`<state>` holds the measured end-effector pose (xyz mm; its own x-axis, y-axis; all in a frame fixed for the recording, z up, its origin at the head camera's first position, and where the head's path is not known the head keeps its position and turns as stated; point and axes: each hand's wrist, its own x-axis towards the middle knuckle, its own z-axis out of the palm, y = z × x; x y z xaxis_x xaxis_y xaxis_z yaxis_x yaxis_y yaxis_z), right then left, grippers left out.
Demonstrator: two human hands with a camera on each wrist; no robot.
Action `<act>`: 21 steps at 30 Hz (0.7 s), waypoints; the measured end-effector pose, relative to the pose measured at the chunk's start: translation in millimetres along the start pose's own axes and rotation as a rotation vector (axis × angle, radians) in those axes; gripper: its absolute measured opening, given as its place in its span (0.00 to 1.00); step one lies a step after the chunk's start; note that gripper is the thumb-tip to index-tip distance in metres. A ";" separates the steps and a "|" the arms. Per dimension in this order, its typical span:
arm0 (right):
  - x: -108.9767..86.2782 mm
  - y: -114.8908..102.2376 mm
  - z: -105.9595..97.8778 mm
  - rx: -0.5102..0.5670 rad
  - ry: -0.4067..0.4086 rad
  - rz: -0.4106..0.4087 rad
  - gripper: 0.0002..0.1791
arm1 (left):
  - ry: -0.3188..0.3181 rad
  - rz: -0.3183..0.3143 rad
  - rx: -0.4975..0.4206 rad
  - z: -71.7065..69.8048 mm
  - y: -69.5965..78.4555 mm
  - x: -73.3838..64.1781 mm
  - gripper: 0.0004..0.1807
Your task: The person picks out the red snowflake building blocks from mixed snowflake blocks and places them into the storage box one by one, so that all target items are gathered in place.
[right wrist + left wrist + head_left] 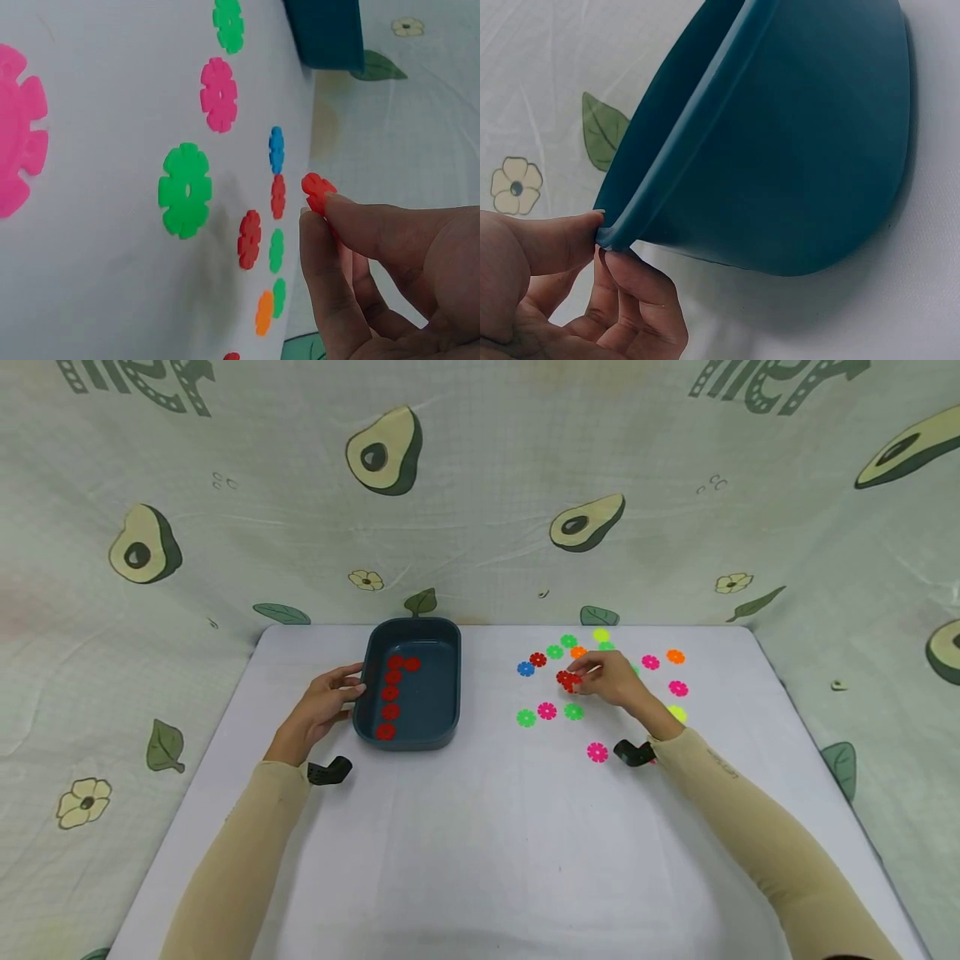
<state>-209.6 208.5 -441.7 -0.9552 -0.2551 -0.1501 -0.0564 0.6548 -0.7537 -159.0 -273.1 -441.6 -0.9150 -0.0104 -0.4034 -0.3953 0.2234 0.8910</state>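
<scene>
My left hand (322, 703) pinches the rim of a deep dark-teal rectangular tray (429, 714) at its left side, thumb on top and fingertips below. Inside the tray, along its left part, lie several red flower-shaped discs (390, 693). Over the right half of the table, my right hand (611, 678) holds a red notched disc (319, 190) between thumb and index finger. In the right wrist view this disc hangs off the table surface. Another red disc (249, 240) lies on the table below it, overlapping it in the head view.
Around the right hand, more discs are scattered: a blue disc (526, 669), a green disc (527, 717), a pink disc (597, 752), an orange disc (676, 657) and a yellow disc (601, 634). An avocado-print cloth (480, 485) hangs behind the white table (480, 860).
</scene>
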 end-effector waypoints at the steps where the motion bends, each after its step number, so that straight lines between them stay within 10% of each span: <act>1: 1.1 -1.6 0.8 0.001 -0.002 -0.003 0.16 | 0.000 -0.001 -0.001 0.0 0.0 0.0 0.33; 21: 13.5 -33.7 16.1 0.046 -0.045 -0.049 0.14 | 0.003 0.004 -0.001 0.3 -1.6 0.2 0.33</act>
<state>-215.9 171.6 -428.7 -0.9375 -0.3186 -0.1399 -0.0885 0.6074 -0.7895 -158.5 -273.2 -443.1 -0.9169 -0.0127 -0.3988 -0.3915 0.2221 0.8930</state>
